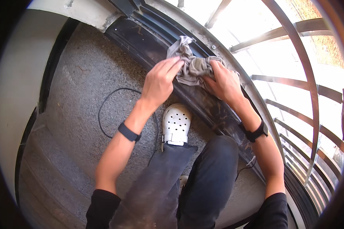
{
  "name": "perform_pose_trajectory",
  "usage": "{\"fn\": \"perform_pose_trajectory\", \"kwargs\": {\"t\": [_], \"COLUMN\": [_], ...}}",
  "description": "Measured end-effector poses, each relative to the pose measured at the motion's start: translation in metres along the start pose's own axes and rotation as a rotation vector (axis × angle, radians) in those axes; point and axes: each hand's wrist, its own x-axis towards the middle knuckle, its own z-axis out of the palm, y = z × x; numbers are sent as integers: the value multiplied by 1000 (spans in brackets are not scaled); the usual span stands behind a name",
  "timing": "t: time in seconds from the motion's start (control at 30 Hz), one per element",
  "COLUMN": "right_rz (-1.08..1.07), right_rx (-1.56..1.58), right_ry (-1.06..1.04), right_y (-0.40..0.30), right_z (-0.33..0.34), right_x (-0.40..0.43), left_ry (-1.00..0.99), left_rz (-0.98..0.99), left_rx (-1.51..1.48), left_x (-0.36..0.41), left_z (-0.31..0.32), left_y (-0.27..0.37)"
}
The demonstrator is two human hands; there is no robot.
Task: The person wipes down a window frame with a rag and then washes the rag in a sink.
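Note:
A crumpled grey cloth [199, 67] lies bunched over a dark window sill and the lower track of its frame. My left hand [160, 78] pinches the left part of the cloth, fingertips pressed into its folds. On the other side, my right hand [225, 80] grips the right end, thumb below and fingers above. The dark sill [149, 47] has a glossy surface with brownish smears and scuffs. Beside the cloth, the blue-grey frame track [157, 28] runs along the sill's outer side. My palms are turned away, so part of each grip is hidden.
Metal window bars [306, 68] stand outside the frame on the right. A thin black cable [103, 111] loops over the speckled floor [74, 86]. My white clog [176, 121] is close to the sill's base. Stair steps [51, 171] descend at lower left, beside a pale wall [20, 86].

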Motion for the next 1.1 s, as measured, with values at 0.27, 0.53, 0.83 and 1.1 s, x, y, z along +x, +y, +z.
{"fn": "perform_pose_trajectory", "kwargs": {"t": [0.27, 0.53, 0.83, 1.1], "right_rz": [-217, -360, -242, -241], "right_rx": [-46, 163, 247, 190], "right_ry": [51, 165, 66, 138], "right_y": [-18, -21, -22, -34], "right_z": [-15, 13, 21, 34], "right_x": [-33, 55, 49, 57], "left_ry": [25, 266, 112, 127], "left_rz": [-157, -345, -332, -352], "left_rx": [-70, -191, -225, -182], "left_x": [-54, -20, -39, -43], "left_z": [-39, -46, -16, -14], "left_y": [16, 6, 23, 13]}}
